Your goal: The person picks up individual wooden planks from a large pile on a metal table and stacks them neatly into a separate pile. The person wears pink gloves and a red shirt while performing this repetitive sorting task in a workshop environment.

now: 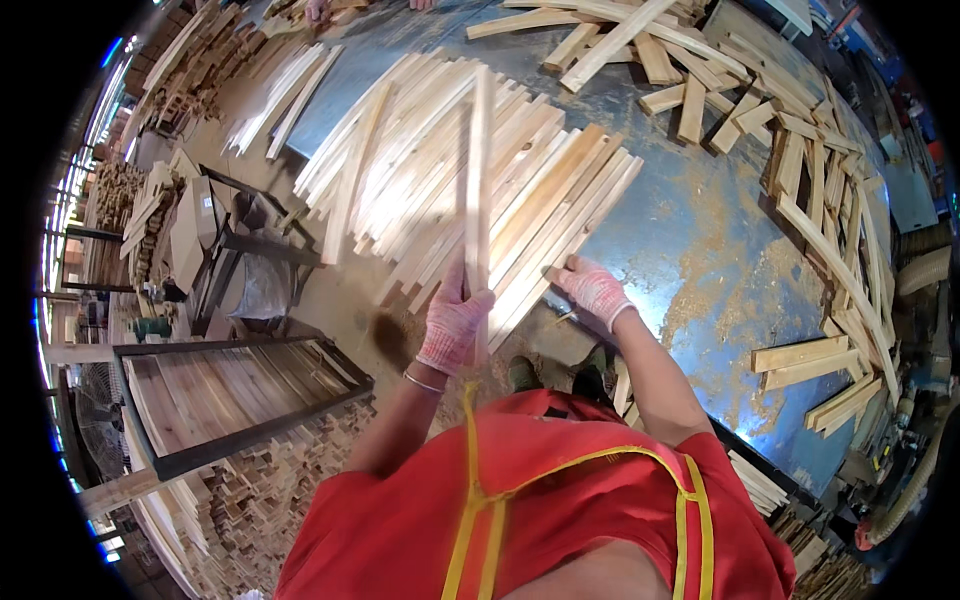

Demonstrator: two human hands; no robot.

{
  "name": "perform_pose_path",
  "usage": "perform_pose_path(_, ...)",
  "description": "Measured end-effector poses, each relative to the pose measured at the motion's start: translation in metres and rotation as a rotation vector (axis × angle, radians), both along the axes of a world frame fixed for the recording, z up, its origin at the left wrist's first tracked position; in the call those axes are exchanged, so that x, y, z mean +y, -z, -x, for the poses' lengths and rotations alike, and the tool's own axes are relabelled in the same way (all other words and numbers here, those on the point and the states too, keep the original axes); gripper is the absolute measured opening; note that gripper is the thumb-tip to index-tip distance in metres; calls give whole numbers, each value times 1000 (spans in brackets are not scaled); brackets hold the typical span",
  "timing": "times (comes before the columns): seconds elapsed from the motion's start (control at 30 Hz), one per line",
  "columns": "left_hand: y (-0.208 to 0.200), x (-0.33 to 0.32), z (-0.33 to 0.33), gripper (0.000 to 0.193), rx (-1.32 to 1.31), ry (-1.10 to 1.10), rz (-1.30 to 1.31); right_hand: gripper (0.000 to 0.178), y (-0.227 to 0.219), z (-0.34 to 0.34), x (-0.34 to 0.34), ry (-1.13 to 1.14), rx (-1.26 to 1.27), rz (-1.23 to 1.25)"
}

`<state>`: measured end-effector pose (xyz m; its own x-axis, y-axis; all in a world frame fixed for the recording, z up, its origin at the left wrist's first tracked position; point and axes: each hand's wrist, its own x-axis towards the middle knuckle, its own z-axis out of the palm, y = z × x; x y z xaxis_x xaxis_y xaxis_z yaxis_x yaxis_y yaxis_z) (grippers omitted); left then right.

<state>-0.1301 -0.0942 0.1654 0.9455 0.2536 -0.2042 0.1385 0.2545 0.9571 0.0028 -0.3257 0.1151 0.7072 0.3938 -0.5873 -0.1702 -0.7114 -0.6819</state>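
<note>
Both my hands wear pinkish-white knit gloves. My left hand [455,318] is closed round the near end of a pale wooden strip [479,170], which is raised at a slant over the other strips. Beneath it, a row of long wooden strips [540,190] lies side by side on the metal table, their near ends sticking out past its edge. My right hand [594,290] is at the right side of this row, its fingers bent against the near part of the outermost strip [590,225]. Another strip [357,175] lies crosswise over the row's left part.
Sawdust covers part of the blue-grey metal table [665,215]. Loose wood pieces [690,105] are heaped along its far and right sides. A black-framed rack of boards [240,395] stands at my left, above stacked wood [270,490]. Another person's hand [317,10] shows at the far edge.
</note>
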Motion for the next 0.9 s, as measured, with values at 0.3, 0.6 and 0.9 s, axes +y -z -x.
perform_pose_path(0.3,-24,12,8,52,-353,244,-1523,91,-9,99,6,162,523,-726)
perform_pose_path(0.6,-18,99,-54,39,-29,617,-1523,81,-68,-4,-107,134,-260,-463)
perform_pose_path(0.9,-3,20,-105,63,-190,217,-1744,65,-58,-181,-340,310,-768,621)
